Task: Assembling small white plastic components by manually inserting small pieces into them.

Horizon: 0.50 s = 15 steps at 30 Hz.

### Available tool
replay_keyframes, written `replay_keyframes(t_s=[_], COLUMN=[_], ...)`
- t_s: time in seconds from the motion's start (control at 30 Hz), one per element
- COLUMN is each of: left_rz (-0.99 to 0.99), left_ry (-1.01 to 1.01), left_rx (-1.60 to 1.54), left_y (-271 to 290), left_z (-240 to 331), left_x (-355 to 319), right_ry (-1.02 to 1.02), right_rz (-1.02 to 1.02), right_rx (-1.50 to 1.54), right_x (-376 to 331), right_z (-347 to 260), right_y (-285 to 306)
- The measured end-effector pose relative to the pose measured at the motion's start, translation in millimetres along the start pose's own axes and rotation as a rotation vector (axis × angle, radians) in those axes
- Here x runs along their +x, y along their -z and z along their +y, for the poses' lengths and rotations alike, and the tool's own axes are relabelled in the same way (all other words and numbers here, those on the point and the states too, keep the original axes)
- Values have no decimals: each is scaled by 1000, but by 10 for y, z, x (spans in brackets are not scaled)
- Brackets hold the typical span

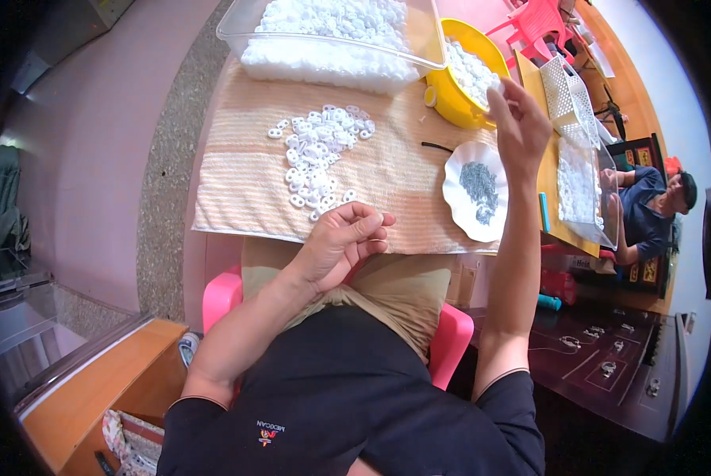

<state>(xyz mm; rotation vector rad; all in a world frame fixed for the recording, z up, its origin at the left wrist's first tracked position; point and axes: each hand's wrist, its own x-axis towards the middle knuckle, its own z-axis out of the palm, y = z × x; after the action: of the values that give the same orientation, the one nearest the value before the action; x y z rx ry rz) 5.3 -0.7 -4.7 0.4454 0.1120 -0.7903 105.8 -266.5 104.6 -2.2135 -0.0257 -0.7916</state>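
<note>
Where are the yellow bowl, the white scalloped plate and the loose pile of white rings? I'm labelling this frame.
yellow bowl point(449, 101): head view, outer wall.
white scalloped plate point(456, 190): head view, bare left rim.
pile of white rings point(317, 151): head view, middle.

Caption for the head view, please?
Left hand pinches a small part by the white rings; right hand reaches over the yellow bowl.

Both bare forearms come in from the lower edge, out of short dark sleeves. The left hand point(341, 238) is held low and close to the body, its fingers curled inward and the fingertips pinched together. The right arm stretches up, and the right hand point(519, 120) is raised with fingers loosely bent.
</note>
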Motion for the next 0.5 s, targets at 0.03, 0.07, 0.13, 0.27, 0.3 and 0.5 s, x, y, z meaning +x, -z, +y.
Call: replay_keyframes(t_s=[0.03, 0.07, 0.13, 0.27, 0.3, 0.5], left_rz=[1, -1, -3, 30, 45, -144], left_ry=[8, 6, 8, 4, 5, 22], left_rx=[-1, -2, 16, 55, 48, 483], left_y=[-6, -10, 0, 17, 18, -57], left_z=[-7, -7, -2, 0, -17, -68], left_x=[1, 1, -11, -11, -22, -29], right_ry=[35, 63, 54, 73, 239, 16], right_rz=[2, -11, -33, -130, -168, -699], right_rx=[-129, -279, -340, -167, -228, 130], right_x=[115, 192, 171, -157, -292, -951], right_z=[109, 171, 199, 13, -66, -371], right_y=[1, -17, -35, -234, -292, -707])
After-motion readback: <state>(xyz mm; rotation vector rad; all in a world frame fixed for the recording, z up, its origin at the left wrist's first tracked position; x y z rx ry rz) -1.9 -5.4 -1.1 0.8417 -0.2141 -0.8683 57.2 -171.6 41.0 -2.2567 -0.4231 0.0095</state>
